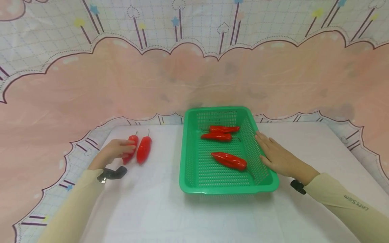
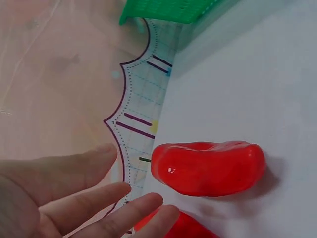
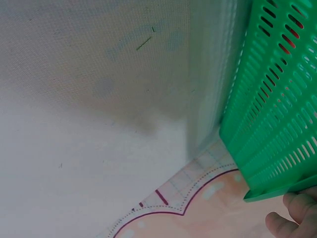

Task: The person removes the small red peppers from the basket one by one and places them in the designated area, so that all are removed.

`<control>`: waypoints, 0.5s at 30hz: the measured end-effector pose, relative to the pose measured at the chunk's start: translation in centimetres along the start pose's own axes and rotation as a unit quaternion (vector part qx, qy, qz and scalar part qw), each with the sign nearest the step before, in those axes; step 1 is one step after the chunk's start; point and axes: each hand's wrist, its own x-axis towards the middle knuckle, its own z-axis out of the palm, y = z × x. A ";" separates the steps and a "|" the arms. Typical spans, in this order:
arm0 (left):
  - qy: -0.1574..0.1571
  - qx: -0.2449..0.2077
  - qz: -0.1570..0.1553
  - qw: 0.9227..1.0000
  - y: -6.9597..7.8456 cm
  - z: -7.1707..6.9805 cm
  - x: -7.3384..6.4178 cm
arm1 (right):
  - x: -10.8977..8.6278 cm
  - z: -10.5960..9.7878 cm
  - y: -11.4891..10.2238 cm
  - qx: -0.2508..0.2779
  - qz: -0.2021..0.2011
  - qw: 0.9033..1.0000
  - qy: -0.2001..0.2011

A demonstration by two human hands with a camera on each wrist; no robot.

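Observation:
My left hand (image 1: pixel 117 151) reaches over the left one of two red chili peppers, its fingers overlapping that chili pepper (image 1: pixel 132 139). In the left wrist view the fingers (image 2: pixel 111 213) are spread and fairly straight, and they partly hide the chili pepper (image 2: pixel 184 228) beneath. Just to its right lies the second chili pepper (image 1: pixel 144 150), untouched, stem pointing away. A green plastic basket (image 1: pixel 183 162) stands to the right, holding three red chili peppers, the nearest one (image 1: pixel 229 160) lying slantwise. My right hand (image 1: pixel 278 157) rests with extended fingers on the basket's right rim.
White cloth covers the table (image 1: pixel 231 219). Behind it hangs a pink patterned backdrop (image 1: pixel 194 81), close to the basket's far edge. Dark straps sit on both wrists, the left strap (image 1: pixel 112 173) near the peppers.

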 end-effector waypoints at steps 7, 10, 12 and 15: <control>-0.020 -0.016 0.032 0.999 0.4 -0.7 -0.6 | 0.0 -0.1 -0.1 -0.003 0.000 1.000 0.002; -0.026 -0.022 0.054 0.998 0.8 -1.1 -0.9 | 0.0 -0.2 -0.2 -0.003 0.000 1.000 0.001; -0.032 -0.028 0.073 0.996 1.1 -1.4 -1.2 | 0.0 -0.2 -0.2 -0.002 0.000 1.000 0.000; -0.042 -0.031 0.105 0.993 1.8 -1.8 -1.5 | 0.0 -0.3 -0.2 -0.003 -0.001 1.000 0.000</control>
